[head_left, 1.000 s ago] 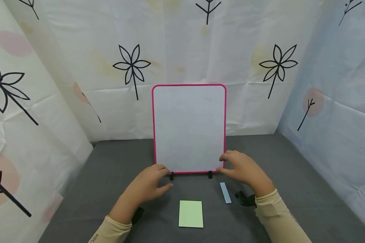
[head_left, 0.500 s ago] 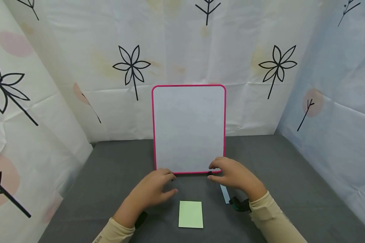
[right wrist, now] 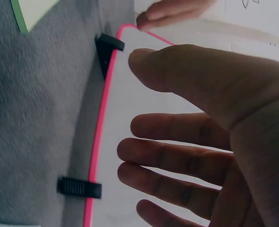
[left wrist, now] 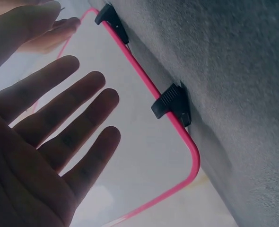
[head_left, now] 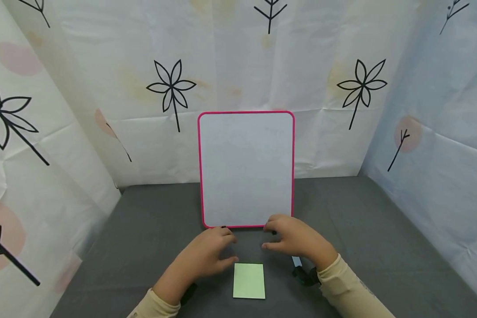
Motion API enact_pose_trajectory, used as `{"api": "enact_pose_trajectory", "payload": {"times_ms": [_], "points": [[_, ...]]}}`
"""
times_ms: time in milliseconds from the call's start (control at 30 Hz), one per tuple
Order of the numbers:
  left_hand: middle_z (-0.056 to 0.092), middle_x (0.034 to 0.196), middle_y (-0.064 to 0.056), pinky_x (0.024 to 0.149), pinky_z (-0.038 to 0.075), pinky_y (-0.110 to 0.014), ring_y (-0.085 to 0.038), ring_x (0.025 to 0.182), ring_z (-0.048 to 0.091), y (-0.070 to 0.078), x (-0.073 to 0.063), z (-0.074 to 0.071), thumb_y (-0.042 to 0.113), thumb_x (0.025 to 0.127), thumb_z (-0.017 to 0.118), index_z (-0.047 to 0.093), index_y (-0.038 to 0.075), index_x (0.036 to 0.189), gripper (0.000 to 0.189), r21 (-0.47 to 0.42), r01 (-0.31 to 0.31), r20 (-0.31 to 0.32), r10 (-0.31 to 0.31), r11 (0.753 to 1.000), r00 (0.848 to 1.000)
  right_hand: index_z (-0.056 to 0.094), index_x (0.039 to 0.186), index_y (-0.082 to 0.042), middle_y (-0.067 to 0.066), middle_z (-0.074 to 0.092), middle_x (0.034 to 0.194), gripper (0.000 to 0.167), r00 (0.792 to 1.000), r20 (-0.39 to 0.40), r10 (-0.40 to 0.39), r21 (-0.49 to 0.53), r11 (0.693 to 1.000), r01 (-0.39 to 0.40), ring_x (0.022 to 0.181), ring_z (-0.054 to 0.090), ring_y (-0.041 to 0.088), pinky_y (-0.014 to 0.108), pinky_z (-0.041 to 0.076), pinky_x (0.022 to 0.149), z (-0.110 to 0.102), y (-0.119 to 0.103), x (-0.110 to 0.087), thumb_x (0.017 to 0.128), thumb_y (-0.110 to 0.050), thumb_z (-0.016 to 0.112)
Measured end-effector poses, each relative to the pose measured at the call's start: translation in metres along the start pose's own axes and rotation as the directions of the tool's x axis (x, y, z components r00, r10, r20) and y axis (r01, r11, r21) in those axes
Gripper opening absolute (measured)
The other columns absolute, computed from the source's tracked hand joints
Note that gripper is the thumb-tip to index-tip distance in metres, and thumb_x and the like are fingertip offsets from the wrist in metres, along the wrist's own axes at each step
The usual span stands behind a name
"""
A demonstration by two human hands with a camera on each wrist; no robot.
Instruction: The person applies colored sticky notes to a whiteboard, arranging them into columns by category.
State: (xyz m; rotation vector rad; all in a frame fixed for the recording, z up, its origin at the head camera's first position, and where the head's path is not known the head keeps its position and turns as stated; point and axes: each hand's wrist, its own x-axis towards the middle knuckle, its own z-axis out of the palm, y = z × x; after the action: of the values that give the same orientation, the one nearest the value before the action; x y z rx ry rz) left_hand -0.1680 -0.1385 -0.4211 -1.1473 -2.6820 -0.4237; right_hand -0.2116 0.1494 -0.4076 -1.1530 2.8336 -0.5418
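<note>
A whiteboard with a pink rim stands upright on the grey table, held at its lower edge by two black clips, one clip plain in the left wrist view. My left hand hovers in front of the board's lower left corner, fingers spread and holding nothing. Opposite it, my right hand hangs before the lower right corner, also with nothing in it. Between and below the hands lies a pale green sticky note pad. Partly hidden by the right wrist is a light blue strip.
White cloth walls printed with black flowers and leaves surround the grey table at the back and both sides. Black wrist straps show on both arms, the right strap beside the blue strip.
Both hands have moved inward and closer to the body, away from the board's lower corners. My right wrist now covers most of the blue strip. The whiteboard and note pad have stayed put.
</note>
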Motion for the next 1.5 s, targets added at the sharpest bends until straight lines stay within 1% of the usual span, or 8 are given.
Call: {"api": "enact_pose_trajectory", "payload": {"times_ms": [133,267,500,700,833,967,1133,1500], "points": [[0.074,0.107,-0.002,0.083,0.058,-0.031,-0.015,0.093,0.068,0.003,0.001,0.001,0.029,0.089,0.086,0.077,0.008,0.114,0.034,0.018,0.001,0.014,-0.001,1.000,1.000,0.079,0.110,-0.005,0.004,0.075,0.107,0.034,0.998,0.059,-0.018,-0.008,1.000,0.019,0.100,0.070,0.020,0.037,0.059,0.087,0.005,-0.004,0.003,0.089,-0.031,0.086],[0.072,0.109,0.002,0.084,0.058,-0.031,-0.014,0.096,0.068,0.004,0.001,0.005,0.035,0.091,0.085,0.077,0.010,0.116,0.037,0.013,0.042,0.088,-0.043,0.999,0.995,0.080,0.107,-0.007,0.001,0.075,0.104,0.032,0.995,0.097,-0.030,0.008,1.000,0.029,0.097,0.070,0.017,0.033,0.059,0.084,0.008,-0.010,0.003,0.087,-0.030,0.088],[0.070,0.109,0.005,0.081,0.057,-0.029,-0.009,0.093,0.065,0.008,0.002,0.007,0.043,0.088,0.086,0.077,0.014,0.115,0.040,0.002,0.098,0.250,-0.096,0.995,0.964,0.080,0.108,-0.012,-0.005,0.072,0.100,0.035,0.986,0.164,0.007,-0.008,1.000,-0.006,0.090,0.066,0.008,0.031,0.058,0.084,0.015,-0.021,0.003,0.082,-0.033,0.091],[0.067,0.104,0.009,0.078,0.055,-0.028,-0.003,0.085,0.058,0.012,0.004,0.011,0.048,0.083,0.089,0.077,0.016,0.118,0.048,-0.015,0.135,0.326,-0.123,0.991,0.937,0.078,0.110,-0.012,-0.006,0.068,0.102,0.042,0.970,0.237,0.046,0.008,0.999,-0.049,0.089,0.063,0.004,0.030,0.058,0.084,0.020,-0.029,0.002,0.079,-0.035,0.094],[0.066,0.102,0.011,0.079,0.055,-0.027,-0.002,0.085,0.058,0.012,0.004,0.013,0.051,0.079,0.091,0.077,0.018,0.118,0.053,-0.012,0.126,0.342,-0.115,0.992,0.933,0.077,0.106,-0.014,-0.008,0.064,0.096,0.044,0.974,0.225,0.014,-0.007,1.000,-0.013,0.079,0.056,0.000,0.024,0.054,0.076,0.023,-0.031,0.001,0.074,-0.037,0.096],[0.068,0.103,0.011,0.077,0.053,-0.024,0.000,0.086,0.056,0.015,0.003,0.014,0.053,0.076,0.093,0.078,0.020,0.115,0.053,-0.026,0.098,0.334,-0.083,0.995,0.939,0.076,0.103,-0.017,-0.012,0.061,0.089,0.048,0.970,0.243,0.000,-0.001,1.000,0.000,0.072,0.049,-0.001,0.022,0.049,0.068,0.027,-0.033,0.001,0.069,-0.043,0.098],[0.066,0.102,0.012,0.074,0.050,-0.022,0.002,0.083,0.053,0.018,0.002,0.016,0.052,0.073,0.095,0.078,0.021,0.115,0.055,-0.044,0.090,0.333,-0.070,0.995,0.940,0.075,0.103,-0.019,-0.014,0.061,0.090,0.053,0.962,0.275,0.008,-0.013,1.000,-0.004,0.074,0.051,-0.002,0.022,0.049,0.068,0.029,-0.037,0.002,0.066,-0.048,0.099],[0.064,0.098,0.012,0.073,0.048,-0.022,0.001,0.079,0.050,0.020,0.002,0.019,0.055,0.071,0.095,0.078,0.021,0.112,0.057,-0.036,0.100,0.350,-0.081,0.994,0.933,0.074,0.098,-0.021,-0.013,0.060,0.088,0.050,0.974,0.227,-0.006,-0.045,0.999,0.017,0.072,0.048,-0.002,0.021,0.046,0.065,0.030,-0.040,-0.001,0.062,-0.043,0.100]]}}
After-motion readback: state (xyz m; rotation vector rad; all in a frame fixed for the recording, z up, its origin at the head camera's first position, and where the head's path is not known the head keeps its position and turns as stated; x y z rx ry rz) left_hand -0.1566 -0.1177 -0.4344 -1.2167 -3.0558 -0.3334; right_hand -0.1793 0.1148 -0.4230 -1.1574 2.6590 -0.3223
